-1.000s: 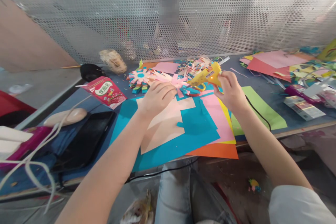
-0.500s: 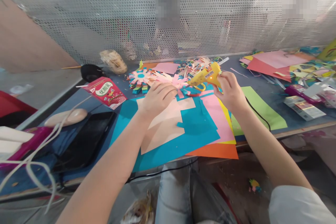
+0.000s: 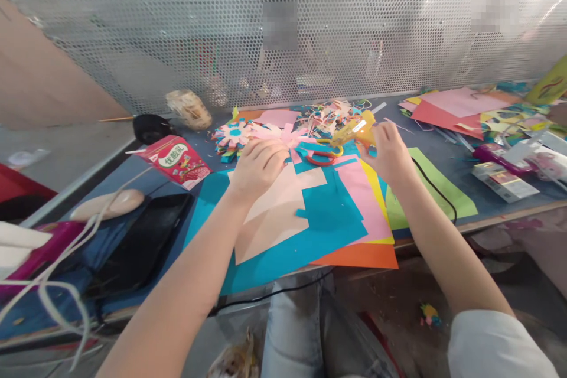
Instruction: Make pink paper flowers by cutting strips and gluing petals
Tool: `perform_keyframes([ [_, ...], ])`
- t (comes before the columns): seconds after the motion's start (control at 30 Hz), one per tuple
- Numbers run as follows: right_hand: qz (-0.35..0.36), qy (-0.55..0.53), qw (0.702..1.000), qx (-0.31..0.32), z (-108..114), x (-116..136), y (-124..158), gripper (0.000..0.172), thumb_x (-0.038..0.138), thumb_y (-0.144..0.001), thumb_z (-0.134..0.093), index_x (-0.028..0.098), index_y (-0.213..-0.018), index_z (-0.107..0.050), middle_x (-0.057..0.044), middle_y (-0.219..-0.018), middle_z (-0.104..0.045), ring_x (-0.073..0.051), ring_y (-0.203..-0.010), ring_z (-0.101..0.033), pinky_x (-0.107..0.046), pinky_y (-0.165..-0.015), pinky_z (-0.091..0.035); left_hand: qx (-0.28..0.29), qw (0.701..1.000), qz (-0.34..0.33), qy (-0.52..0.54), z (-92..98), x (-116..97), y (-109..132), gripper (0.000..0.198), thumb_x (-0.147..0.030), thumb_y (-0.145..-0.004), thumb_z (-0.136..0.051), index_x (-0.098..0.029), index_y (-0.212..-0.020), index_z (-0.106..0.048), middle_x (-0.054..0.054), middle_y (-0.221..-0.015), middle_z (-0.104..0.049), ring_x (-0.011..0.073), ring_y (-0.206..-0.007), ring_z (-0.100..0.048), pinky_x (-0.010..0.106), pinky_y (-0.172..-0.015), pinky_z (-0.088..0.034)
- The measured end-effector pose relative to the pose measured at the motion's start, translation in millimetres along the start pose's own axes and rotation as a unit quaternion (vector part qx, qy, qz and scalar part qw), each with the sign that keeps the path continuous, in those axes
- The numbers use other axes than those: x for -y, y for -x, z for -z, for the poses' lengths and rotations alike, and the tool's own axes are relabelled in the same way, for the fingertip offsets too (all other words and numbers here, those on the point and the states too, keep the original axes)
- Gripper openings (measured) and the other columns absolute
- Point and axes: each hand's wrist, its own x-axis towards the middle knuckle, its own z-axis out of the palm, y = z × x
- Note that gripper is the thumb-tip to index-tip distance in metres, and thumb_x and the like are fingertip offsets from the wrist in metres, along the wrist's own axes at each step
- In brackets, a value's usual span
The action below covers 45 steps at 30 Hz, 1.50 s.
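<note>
My left hand (image 3: 260,168) is closed at the near edge of a pink paper flower (image 3: 290,137), with its fingertips partly hidden. Beside it on the left lies another flower (image 3: 237,132) of pale and blue strips. At the right, my right hand (image 3: 390,150) has its fingers around the grip of a yellow glue gun (image 3: 357,129), whose nozzle points left. Scissors (image 3: 322,156) with red and yellow handles rest between the hands. Beneath my left hand, pale pink paper (image 3: 274,212) covers part of a blue sheet (image 3: 292,257).
A red drink carton (image 3: 177,160), a computer mouse (image 3: 108,204) and a black phone (image 3: 144,242) occupy the left. Paper scraps (image 3: 330,118) heap at the back before a perforated metal panel (image 3: 212,23). Green paper (image 3: 447,192) with a black cable lies on the right.
The glue gun has drawn back to the right, away from the pink flower, uncovering more of the scissors. My left hand and the flower have shifted slightly left.
</note>
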Motion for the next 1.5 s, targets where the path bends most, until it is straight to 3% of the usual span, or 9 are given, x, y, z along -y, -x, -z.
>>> perform_keyframes([
  [0.13, -0.35, 0.057, 0.93, 0.091, 4.6, -26.1, -5.7, 0.042, 0.026, -0.069, -0.061, 0.013, -0.107, -0.048, -0.014, -0.111, -0.049, -0.024, -0.094, -0.055, -0.036, -0.08, -0.046, 0.001, 0.997, 0.054, 0.048, -1.2, -2.5, 1.5, 0.016, -0.009, -0.078, -0.053, -0.019, -0.09, -0.053, 0.007, -0.09, -0.067, 0.0196, -0.09, -0.063, 0.033, -0.079, -0.049],
  [0.27, -0.455, 0.105, 0.878, 0.104, 2.6, -50.7, -6.5, 0.045, 0.028, -0.066, -0.064, 0.008, -0.105, -0.051, -0.021, -0.11, -0.052, -0.035, -0.104, -0.049, -0.05, -0.084, -0.039, 0.006, 0.98, 0.158, 0.122, -3.2, -8.7, 2.2, 0.013, -0.01, -0.077, -0.055, -0.02, -0.087, -0.053, 0.005, -0.088, -0.066, 0.0188, -0.09, -0.062, 0.033, -0.081, -0.05],
  [0.33, -0.393, 0.114, 0.91, 0.066, 0.0, -46.8, -6.0, 0.035, 0.024, -0.07, -0.061, 0.009, -0.101, -0.054, -0.021, -0.109, -0.054, -0.037, -0.108, -0.045, -0.056, -0.086, -0.034, -0.006, 0.96, 0.232, 0.155, -5.4, -12.3, 1.1, 0.01, -0.013, -0.077, -0.056, -0.02, -0.083, -0.053, 0.004, -0.086, -0.065, 0.0171, -0.086, -0.062, 0.031, -0.077, -0.05],
  [0.43, -0.106, 0.042, 0.993, -0.025, -2.8, -16.3, -3.8, 0.022, 0.023, -0.077, -0.055, 0.016, -0.098, -0.059, -0.014, -0.104, -0.06, -0.029, -0.104, -0.051, -0.05, -0.089, -0.035, -0.07, 0.902, 0.353, 0.241, -11.5, -15.6, -0.8, 0.01, -0.017, -0.074, -0.06, -0.019, -0.081, -0.052, 0.003, -0.084, -0.062, 0.0141, -0.08, -0.061, 0.026, -0.068, -0.05],
  [0.53, 0.152, -0.026, 0.983, -0.098, -3.1, 25.4, 1.6, 0.032, 0.025, -0.084, -0.049, 0.018, -0.116, -0.054, -0.012, -0.111, -0.062, -0.022, -0.108, -0.053, -0.04, -0.095, -0.035, -0.133, 0.83, 0.41, 0.353, -17.3, -15.0, -1.5, 0.018, -0.02, -0.07, -0.064, -0.019, -0.082, -0.05, -0.001, -0.076, -0.056, 0.0105, -0.069, -0.058, 0.022, -0.059, -0.048],
  [0.6, 0.226, -0.042, 0.965, -0.124, -2.1, 46.0, 5.4, 0.038, 0.025, -0.086, -0.047, 0.018, -0.123, -0.05, -0.012, -0.119, -0.06, -0.02, -0.116, -0.05, -0.037, -0.098, -0.035, -0.133, 0.798, 0.413, 0.419, -18.5, -14.1, -1.7, 0.021, -0.023, -0.071, -0.065, -0.02, -0.083, -0.048, -0.003, -0.071, -0.052, 0.0074, -0.058, -0.053, 0.02, -0.052, -0.046],
  [1.0, 0.243, -0.017, 0.956, -0.165, 12.7, 49.1, 10.5, 0.043, 0.031, -0.086, -0.048, 0.022, -0.127, -0.047, -0.008, -0.122, -0.061, -0.019, -0.119, -0.051, -0.037, -0.096, -0.035, -0.035, 0.844, 0.361, 0.395, -1.4, -31.6, -14.8, 0.01, -0.021, -0.074, -0.063, -0.017, -0.079, -0.055, 0.003, -0.079, -0.063, 0.0127, -0.078, -0.062, 0.026, -0.07, -0.051],
  [1.27, 0.26, -0.027, 0.957, -0.128, 17.9, 43.7, 13.2, 0.047, 0.029, -0.084, -0.052, 0.028, -0.13, -0.044, -0.006, -0.124, -0.056, -0.023, -0.116, -0.048, -0.04, -0.094, -0.034, -0.042, 0.935, 0.168, 0.309, 5.8, -29.8, -11.9, 0.009, -0.014, -0.078, -0.059, -0.019, -0.085, -0.055, 0.005, -0.087, -0.068, 0.0163, -0.09, -0.064, 0.031, -0.077, -0.053],
  [1.5, 0.266, -0.016, 0.958, -0.106, 16.9, 43.7, 16.3, 0.048, 0.023, -0.084, -0.052, 0.032, -0.13, -0.045, -0.003, -0.105, -0.06, -0.021, -0.099, -0.047, -0.038, -0.089, -0.033, -0.053, 0.957, 0.084, 0.273, 4.6, -28.8, -7.2, 0.012, -0.017, -0.082, -0.056, -0.023, -0.092, -0.055, 0.003, -0.094, -0.069, 0.0159, -0.094, -0.064, 0.032, -0.082, -0.052],
])
